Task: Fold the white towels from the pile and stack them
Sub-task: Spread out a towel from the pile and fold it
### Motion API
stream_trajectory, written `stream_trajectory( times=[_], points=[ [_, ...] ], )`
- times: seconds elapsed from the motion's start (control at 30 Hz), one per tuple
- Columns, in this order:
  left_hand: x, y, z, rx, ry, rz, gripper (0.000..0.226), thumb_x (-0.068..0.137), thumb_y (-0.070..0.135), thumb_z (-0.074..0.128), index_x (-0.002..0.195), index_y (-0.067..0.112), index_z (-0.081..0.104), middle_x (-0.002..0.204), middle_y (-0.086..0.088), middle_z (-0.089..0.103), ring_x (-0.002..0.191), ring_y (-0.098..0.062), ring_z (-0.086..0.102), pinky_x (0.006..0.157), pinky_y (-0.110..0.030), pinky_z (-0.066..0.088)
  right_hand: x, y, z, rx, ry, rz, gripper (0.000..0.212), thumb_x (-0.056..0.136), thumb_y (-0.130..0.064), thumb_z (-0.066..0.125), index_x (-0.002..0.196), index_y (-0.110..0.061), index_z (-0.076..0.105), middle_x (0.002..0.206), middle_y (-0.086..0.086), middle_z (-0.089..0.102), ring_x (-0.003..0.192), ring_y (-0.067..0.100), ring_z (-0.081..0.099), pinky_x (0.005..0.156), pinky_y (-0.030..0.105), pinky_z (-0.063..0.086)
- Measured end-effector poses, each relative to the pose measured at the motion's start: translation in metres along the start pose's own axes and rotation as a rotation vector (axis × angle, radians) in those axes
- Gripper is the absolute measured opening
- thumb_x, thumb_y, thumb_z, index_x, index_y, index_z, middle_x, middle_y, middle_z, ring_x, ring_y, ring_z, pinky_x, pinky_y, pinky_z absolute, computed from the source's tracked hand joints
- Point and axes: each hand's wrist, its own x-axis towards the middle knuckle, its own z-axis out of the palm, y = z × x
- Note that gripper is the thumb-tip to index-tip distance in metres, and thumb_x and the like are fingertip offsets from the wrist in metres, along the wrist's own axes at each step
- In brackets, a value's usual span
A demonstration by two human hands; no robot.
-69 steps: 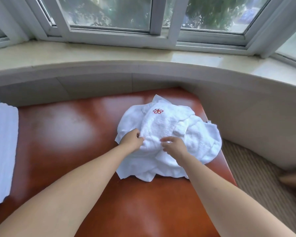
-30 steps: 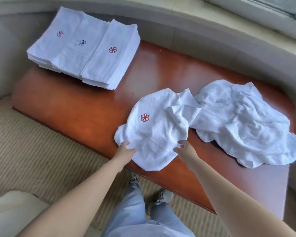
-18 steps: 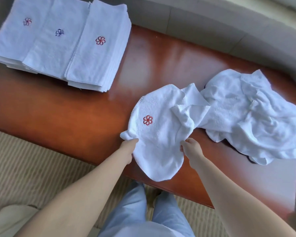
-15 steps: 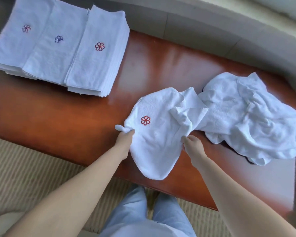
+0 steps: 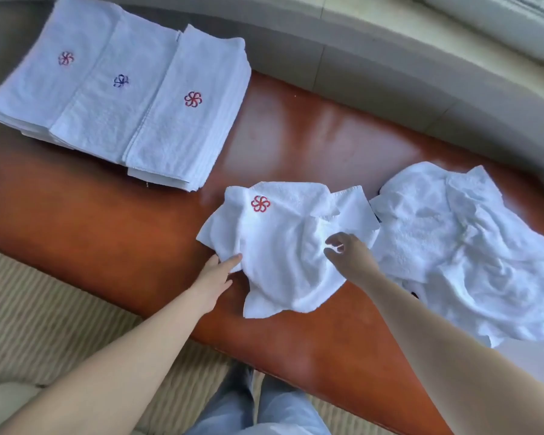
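Note:
A crumpled white towel (image 5: pixel 283 246) with a red flower mark lies on the red-brown table (image 5: pixel 296 142), near its front edge. My left hand (image 5: pixel 215 274) pinches the towel's left edge between thumb and fingers. My right hand (image 5: pixel 347 255) hovers over the towel's right side with thumb and forefinger nearly closed, and whether cloth is between them does not show. The pile of loose white towels (image 5: pixel 462 246) lies to the right. Folded towels (image 5: pixel 123 92) sit in overlapping stacks at the table's far left.
A curved grey ledge (image 5: pixel 390 76) runs behind the table. Striped beige carpet (image 5: pixel 44 324) covers the floor in front. My legs in blue jeans (image 5: pixel 264 412) stand at the table's front edge.
The towel was drawn off the pile to the table's front. Since half a second ago my right hand has left the towel's right edge and risen over its middle; my left hand keeps its hold.

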Motion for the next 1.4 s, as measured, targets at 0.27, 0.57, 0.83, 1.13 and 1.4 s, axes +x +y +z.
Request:
stream_trajectory(
  times=[0.27,0.57,0.83,1.13,1.4],
  points=[
    [0.018,-0.026,0.033,0.256,0.189,0.033,0.030,0.090,0.028,0.073,0.119,0.022,0.068,0.120,0.006,0.068,0.115,-0.015,0.062,0.094,-0.032,0.047,0.069,-0.017,0.009,-0.236,-0.097,-0.095,0.049,0.095,-0.047,0.059,0.136,-0.023,0.052,0.127,-0.003,0.058,0.122,0.025,0.053,0.089,0.037,0.045],
    [0.007,0.003,0.014,-0.172,0.105,0.144,0.032,0.094,0.041,0.064,0.125,0.036,0.067,0.126,0.008,0.072,0.118,-0.013,0.067,0.101,-0.036,0.048,0.082,-0.024,-0.011,-0.043,-0.374,0.033,0.039,0.091,-0.046,0.062,0.068,-0.019,0.047,0.063,-0.006,0.047,0.057,0.015,0.045,0.058,0.029,0.032],
    [-0.014,-0.007,0.004,-0.106,-0.284,-0.188,0.067,0.080,0.054,0.083,0.138,0.032,0.057,0.133,0.003,0.068,0.121,-0.020,0.067,0.100,-0.039,0.054,0.040,-0.013,-0.044,0.063,-0.459,0.173,0.032,0.089,-0.049,0.061,0.100,-0.021,0.073,0.088,-0.002,0.062,0.076,0.019,0.054,0.064,0.029,0.041],
    [-0.083,0.083,-0.030,-0.106,-0.342,0.242,0.040,0.090,0.029,0.070,0.128,0.014,0.070,0.128,-0.016,0.068,0.117,-0.035,0.062,0.087,-0.038,0.050,-0.047,-0.039,-0.107,0.928,-0.154,0.120,0.020,0.094,-0.024,0.064,0.101,-0.006,0.071,0.088,0.008,0.076,0.078,0.023,0.075,0.068,0.032,0.059],
    [-0.154,0.154,-0.056,-0.102,-0.343,0.381,0.057,0.090,0.033,0.074,0.139,0.007,0.061,0.136,-0.012,0.064,0.119,-0.030,0.064,0.094,-0.038,0.052,-0.126,-0.068,-0.174,1.281,0.177,-0.009,0.005,0.083,-0.016,0.059,0.080,-0.012,0.059,0.072,0.004,0.056,0.065,0.021,0.056,0.064,0.030,0.044]
  ],
)
